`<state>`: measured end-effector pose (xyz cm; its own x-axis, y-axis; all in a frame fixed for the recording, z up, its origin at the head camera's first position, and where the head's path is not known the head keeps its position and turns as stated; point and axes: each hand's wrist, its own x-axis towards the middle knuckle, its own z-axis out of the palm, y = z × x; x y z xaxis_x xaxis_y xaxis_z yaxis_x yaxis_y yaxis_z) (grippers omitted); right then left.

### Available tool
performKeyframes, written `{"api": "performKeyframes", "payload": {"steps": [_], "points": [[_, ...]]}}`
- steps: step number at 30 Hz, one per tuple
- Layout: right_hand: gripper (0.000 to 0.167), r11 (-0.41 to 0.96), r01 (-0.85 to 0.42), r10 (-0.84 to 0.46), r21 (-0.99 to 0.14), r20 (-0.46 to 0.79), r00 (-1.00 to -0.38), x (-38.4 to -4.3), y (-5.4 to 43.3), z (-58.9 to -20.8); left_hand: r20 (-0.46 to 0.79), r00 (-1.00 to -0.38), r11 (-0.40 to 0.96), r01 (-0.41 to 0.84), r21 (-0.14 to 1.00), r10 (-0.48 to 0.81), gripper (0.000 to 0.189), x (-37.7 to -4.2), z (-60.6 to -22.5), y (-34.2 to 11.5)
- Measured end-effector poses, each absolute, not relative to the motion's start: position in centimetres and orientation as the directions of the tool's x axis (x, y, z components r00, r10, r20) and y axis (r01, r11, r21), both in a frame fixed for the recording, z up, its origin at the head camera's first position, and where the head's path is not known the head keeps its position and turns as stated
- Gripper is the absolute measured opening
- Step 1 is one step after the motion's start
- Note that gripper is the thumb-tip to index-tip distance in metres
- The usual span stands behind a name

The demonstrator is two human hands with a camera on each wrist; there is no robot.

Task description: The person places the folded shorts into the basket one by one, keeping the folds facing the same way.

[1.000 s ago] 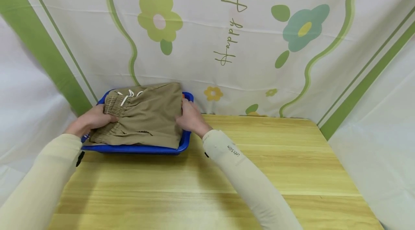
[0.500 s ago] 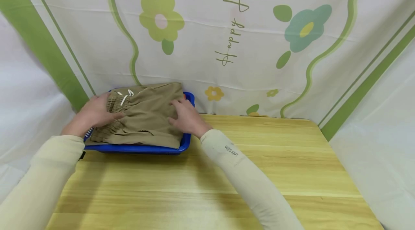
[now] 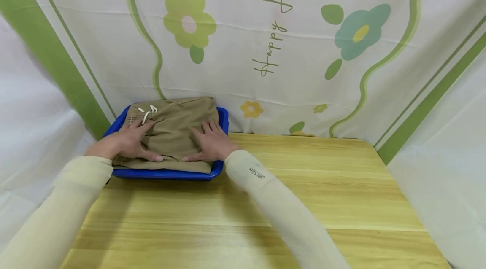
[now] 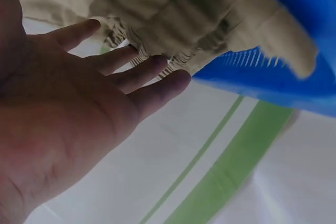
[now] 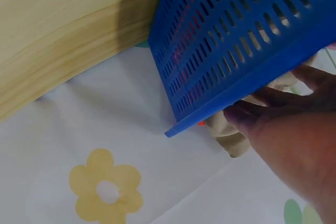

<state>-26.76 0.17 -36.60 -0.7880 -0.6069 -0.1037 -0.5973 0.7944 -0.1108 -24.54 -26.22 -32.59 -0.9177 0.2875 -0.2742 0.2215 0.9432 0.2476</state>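
Note:
Folded khaki pants (image 3: 174,117) with a gathered elastic waist and a white drawstring (image 3: 148,114) lie on top in a blue plastic basket (image 3: 163,174). My left hand (image 3: 130,141) rests on the waistband side, fingers spread and thumb pointing right. On the opposite side my right hand (image 3: 213,144) lies spread over the cloth, close to the basket's right rim. The left wrist view shows straight left fingers (image 4: 157,87) by the gathered waistband. In the right wrist view the right hand (image 5: 296,129) reaches over the slotted basket wall (image 5: 226,35), partly hiding the khaki cloth.
The basket stands at the back left of a wooden table (image 3: 303,193). Right behind it hangs a white curtain (image 3: 235,49) with printed flowers and green bands. Something red (image 5: 189,72) shows through the basket's slots.
Both hands have let go of the pants' side edges and moved inward onto their top, fingers now spread. The pants lie slightly flatter; the basket has stayed in place.

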Motion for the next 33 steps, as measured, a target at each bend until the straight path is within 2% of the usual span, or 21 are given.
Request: {"api": "performKeyframes", "payload": {"steps": [6,18,25,33], "points": [[0.106,0.825,-0.562,-0.561,-0.060,-0.196,-0.804,-26.9,-0.3,-37.4,-0.340,-0.895,0.945,0.211,0.250,0.289,0.134,-24.8,-33.6,-26.1],[0.099,0.815,-0.555,-0.509,0.168,-0.251,-0.824,-26.7,-1.1,-37.9,-0.354,-0.888,0.952,0.240,0.190,0.295,0.123,-25.1,-34.6,-25.9],[0.096,0.815,-0.531,-0.470,0.232,-0.272,-0.840,-26.8,-1.4,-38.2,-0.388,-0.877,0.958,0.236,0.164,0.282,0.114,-25.1,-34.8,-25.7],[0.094,0.802,-0.529,-0.464,0.275,-0.271,-0.844,-26.8,-1.6,-38.6,-0.409,-0.866,0.955,0.231,0.184,0.288,0.112,-25.3,-35.2,-25.9]]}}
